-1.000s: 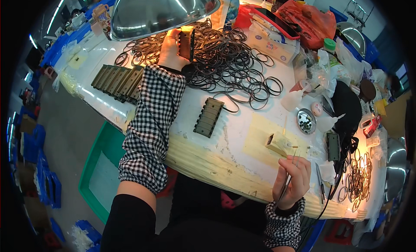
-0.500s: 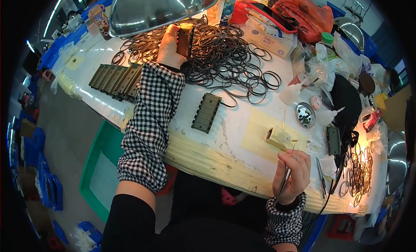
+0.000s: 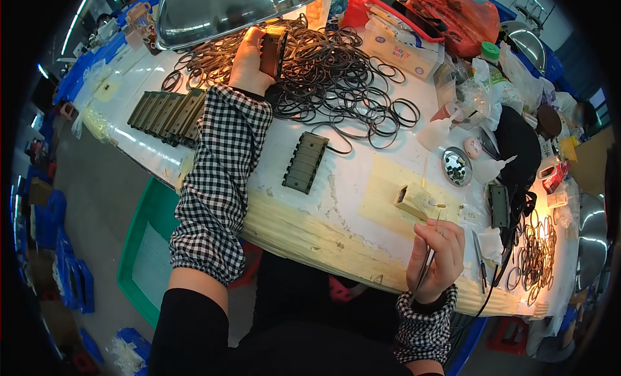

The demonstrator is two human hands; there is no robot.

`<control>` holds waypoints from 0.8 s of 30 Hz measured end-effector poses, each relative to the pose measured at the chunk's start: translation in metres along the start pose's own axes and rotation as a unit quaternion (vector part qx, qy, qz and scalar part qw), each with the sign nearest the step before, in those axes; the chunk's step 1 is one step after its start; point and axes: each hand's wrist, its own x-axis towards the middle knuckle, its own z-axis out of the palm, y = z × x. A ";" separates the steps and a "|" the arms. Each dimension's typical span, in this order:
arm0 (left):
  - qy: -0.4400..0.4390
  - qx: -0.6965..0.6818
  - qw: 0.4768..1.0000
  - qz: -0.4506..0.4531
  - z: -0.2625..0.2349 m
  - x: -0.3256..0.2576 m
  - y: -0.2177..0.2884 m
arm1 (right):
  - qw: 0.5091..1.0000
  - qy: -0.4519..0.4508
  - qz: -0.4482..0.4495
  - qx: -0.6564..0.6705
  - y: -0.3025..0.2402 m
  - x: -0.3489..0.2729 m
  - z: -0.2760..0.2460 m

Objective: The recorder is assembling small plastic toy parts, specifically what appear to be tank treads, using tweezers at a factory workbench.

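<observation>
From where I stand, the main risk seems to be a snag: the left hand (image 3: 249,68) holds a ridged block (image 3: 273,52) right by a tangle of black loops (image 3: 339,81), and its notched edge could catch one and drag others along. The thumb presses the block's near side; the other fingers are hidden behind it, so I can't fairly judge how secure that grip is. The metal dome (image 3: 226,13) hangs close above, and a careless lift might knock it or warm the knuckles.

The right hand (image 3: 440,250) has its fingers clamped around slim tweezers (image 3: 425,267), upright near a pale hollow box (image 3: 413,201); a slip there could tip the box or send the points skidding.

The dome is smooth, mirror-bright metal. The loops look rubbery, thin and springy. A second block (image 3: 305,162), olive and segmented with toothed long sides, lies alone on the glossy white tabletop (image 3: 275,157), while a row of similar blocks (image 3: 165,116) sits packed beside the checked cloth sleeve (image 3: 223,162). Wrinkled yellowish tape (image 3: 310,232) covers the front edge.
</observation>
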 end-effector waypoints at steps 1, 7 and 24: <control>0.001 0.007 1.000 0.002 -0.002 0.001 0.001 | 1.000 -0.001 0.001 0.002 0.000 0.000 0.001; 0.016 0.003 1.000 -0.003 0.001 -0.004 0.001 | 1.000 0.000 0.003 0.004 0.000 -0.001 0.001; -0.239 0.439 0.723 0.477 0.031 -0.149 -0.021 | 0.999 0.013 0.010 0.044 0.004 0.005 -0.005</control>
